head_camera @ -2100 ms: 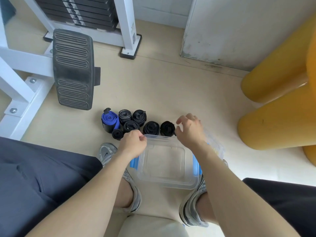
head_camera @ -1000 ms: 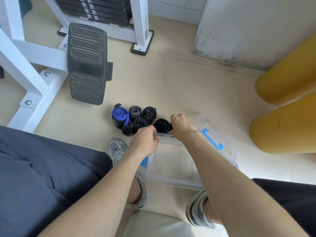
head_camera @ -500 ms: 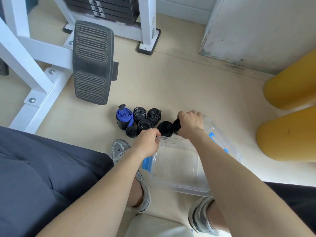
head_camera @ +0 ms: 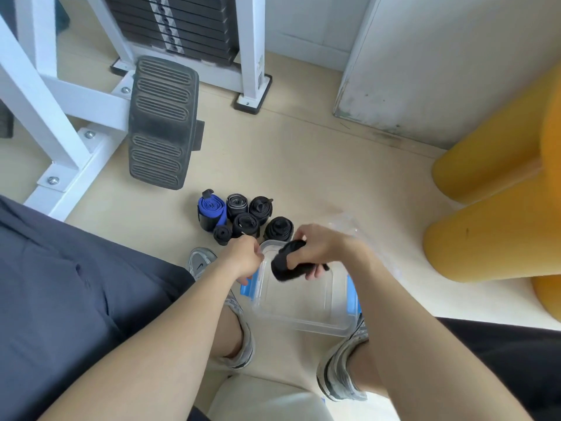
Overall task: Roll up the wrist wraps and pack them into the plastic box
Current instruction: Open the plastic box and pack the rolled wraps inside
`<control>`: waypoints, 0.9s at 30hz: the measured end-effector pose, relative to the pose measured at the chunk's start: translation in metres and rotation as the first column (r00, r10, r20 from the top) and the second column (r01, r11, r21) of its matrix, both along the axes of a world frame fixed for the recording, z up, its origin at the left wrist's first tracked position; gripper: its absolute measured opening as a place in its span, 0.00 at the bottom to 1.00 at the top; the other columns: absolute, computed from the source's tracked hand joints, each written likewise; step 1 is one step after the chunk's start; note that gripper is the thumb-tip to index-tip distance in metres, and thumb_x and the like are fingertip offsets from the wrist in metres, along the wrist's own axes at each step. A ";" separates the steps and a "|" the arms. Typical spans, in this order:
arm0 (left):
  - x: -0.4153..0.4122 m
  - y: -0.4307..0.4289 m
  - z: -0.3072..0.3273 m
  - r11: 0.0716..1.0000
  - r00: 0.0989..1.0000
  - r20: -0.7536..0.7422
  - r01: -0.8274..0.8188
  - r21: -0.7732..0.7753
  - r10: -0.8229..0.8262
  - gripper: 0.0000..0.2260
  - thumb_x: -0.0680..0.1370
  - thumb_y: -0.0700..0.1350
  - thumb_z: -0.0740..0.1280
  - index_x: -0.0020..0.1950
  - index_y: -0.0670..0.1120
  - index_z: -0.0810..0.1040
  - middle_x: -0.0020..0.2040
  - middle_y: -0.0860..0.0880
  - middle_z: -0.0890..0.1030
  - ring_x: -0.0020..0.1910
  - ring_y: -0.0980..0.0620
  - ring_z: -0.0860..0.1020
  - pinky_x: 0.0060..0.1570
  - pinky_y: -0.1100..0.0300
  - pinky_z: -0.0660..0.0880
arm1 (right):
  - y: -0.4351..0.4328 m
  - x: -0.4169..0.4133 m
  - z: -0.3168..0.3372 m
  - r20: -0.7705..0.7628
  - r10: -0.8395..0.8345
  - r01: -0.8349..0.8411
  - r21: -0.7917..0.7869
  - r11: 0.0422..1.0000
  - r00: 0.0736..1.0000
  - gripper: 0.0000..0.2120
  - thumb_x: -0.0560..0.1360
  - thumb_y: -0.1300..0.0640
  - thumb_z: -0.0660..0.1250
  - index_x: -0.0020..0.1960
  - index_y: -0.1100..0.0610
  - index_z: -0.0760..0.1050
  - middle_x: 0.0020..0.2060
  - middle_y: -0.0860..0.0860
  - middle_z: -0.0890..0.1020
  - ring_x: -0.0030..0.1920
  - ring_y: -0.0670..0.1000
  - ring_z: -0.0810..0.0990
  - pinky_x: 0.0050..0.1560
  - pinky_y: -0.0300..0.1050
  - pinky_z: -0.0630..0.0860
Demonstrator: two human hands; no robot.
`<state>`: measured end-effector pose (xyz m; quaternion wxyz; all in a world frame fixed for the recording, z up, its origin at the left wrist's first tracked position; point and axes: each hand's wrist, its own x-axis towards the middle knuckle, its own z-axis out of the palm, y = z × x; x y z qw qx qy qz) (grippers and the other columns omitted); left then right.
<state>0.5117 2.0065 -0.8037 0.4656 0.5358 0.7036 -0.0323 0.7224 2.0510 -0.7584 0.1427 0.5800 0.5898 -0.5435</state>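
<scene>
Floor (head_camera: pixel 303 165) carried a clear box (head_camera: pixel 303 323) between the person's shoes (head_camera: pixel 200 262). Left grip (head_camera: pixel 243 258) curled on the box's far-left rim. Right grip (head_camera: pixel 318 247) clamped round a black rolled wrap (head_camera: pixel 287 266), above the box's far end. Six more rolls (head_camera: pixel 246 223), one blue (head_camera: pixel 211 211), lay just beyond the box.

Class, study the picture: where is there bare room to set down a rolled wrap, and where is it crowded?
Free: the bottom of the plastic box, nearer the person than the right hand holding a black wrap; also the floor between the rolled wraps, the wall and the yellow cylinders. Crowded: the box's far-left corner, where the left hand grips the rim.
</scene>
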 end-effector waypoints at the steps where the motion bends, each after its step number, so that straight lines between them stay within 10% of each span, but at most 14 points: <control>1: -0.001 -0.001 0.001 1.000 1.000 0.007 -0.012 -0.021 0.012 0.06 0.86 0.44 0.66 0.61 0.44 0.80 0.54 0.40 0.84 0.43 0.41 0.89 0.41 0.45 0.88 | -0.010 -0.004 -0.006 0.039 0.035 -0.034 -0.012 0.999 0.999 0.25 0.66 0.50 0.77 0.58 0.60 0.76 0.34 0.58 0.88 0.33 0.57 0.89 0.31 0.46 0.83; 4: -0.003 -0.004 0.000 0.998 1.000 0.022 0.002 -0.058 0.000 0.12 0.84 0.35 0.65 0.65 0.44 0.80 0.58 0.41 0.82 0.45 0.44 0.88 0.41 0.46 0.88 | -0.042 -0.018 -0.034 0.172 0.001 -0.016 0.089 0.996 0.985 0.17 0.71 0.50 0.75 0.51 0.61 0.75 0.35 0.54 0.86 0.31 0.54 0.88 0.40 0.48 0.88; 9: 0.001 -0.005 -0.004 0.998 0.998 0.007 0.058 -0.036 -0.058 0.16 0.83 0.33 0.63 0.71 0.41 0.76 0.54 0.37 0.84 0.47 0.39 0.89 0.47 0.42 0.88 | -0.069 -0.034 -0.076 0.254 -0.256 0.196 0.239 0.951 0.933 0.17 0.76 0.49 0.73 0.53 0.59 0.71 0.38 0.49 0.80 0.34 0.47 0.78 0.20 0.34 0.64; 14: 0.001 -0.001 -0.006 0.994 0.995 -0.006 0.099 -0.036 -0.099 0.14 0.82 0.31 0.63 0.62 0.47 0.76 0.56 0.35 0.85 0.45 0.38 0.89 0.47 0.41 0.88 | -0.063 -0.029 -0.095 -0.039 -0.565 0.563 -0.057 0.825 0.824 0.19 0.74 0.64 0.75 0.61 0.71 0.78 0.46 0.60 0.81 0.44 0.58 0.83 0.50 0.51 0.82; 18: -0.002 0.004 -0.011 0.995 0.998 0.021 0.068 -0.077 -0.067 0.16 0.83 0.32 0.64 0.68 0.46 0.76 0.57 0.38 0.84 0.44 0.41 0.90 0.47 0.45 0.88 | -0.057 -0.018 -0.082 -0.037 -0.448 0.438 -0.150 0.886 0.893 0.07 0.76 0.68 0.69 0.50 0.73 0.76 0.41 0.58 0.73 0.39 0.57 0.72 0.46 0.52 0.71; 25: -0.003 0.010 -0.013 0.994 0.999 0.030 0.038 -0.104 -0.035 0.13 0.82 0.32 0.66 0.65 0.42 0.78 0.53 0.38 0.86 0.43 0.43 0.90 0.45 0.47 0.88 | 0.005 -0.034 -0.032 0.080 -0.248 0.259 -0.230 0.938 0.966 0.14 0.73 0.59 0.62 0.46 0.65 0.84 0.38 0.60 0.89 0.31 0.55 0.88 0.30 0.40 0.79; 27: -0.005 0.009 -0.013 0.993 0.999 0.048 0.024 -0.119 -0.018 0.14 0.82 0.33 0.65 0.66 0.44 0.77 0.53 0.39 0.86 0.43 0.43 0.90 0.47 0.46 0.88 | 0.016 -0.039 -0.031 0.073 -0.303 0.304 -0.003 0.953 0.950 0.11 0.72 0.54 0.66 0.37 0.60 0.81 0.31 0.53 0.85 0.24 0.51 0.79 0.25 0.35 0.70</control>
